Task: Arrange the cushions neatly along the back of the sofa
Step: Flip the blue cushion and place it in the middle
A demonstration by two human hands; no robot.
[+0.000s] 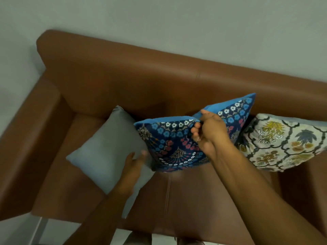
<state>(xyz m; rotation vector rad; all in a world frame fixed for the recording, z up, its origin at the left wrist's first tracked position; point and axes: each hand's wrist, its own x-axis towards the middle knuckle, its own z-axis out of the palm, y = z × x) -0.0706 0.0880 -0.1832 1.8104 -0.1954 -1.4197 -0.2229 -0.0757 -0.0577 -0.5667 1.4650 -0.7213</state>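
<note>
I pinch the blue cushion's (178,140) top edge with my right hand (206,131) and brace its near-left corner with my flat, open left hand (133,162), standing it against the sofa (123,71) back.

Three cushions stand in a row on the sofa (123,71) seat, before its back. The right hand (206,132) is at the top edge of the middle cushion (169,144), in front of its upper part. Just right of this hand, behind its wrist, leans the right cushion (283,144), touching the middle one. The left hand (131,167) lies lower and to the left, on the left cushion (106,147), beside the lower left corner of the middle cushion. The left cushion extends left and behind this hand, its far corner against the sofa back. The armrest (30,138) is well left of it. A wall (177,20) rises behind the sofa.
</note>
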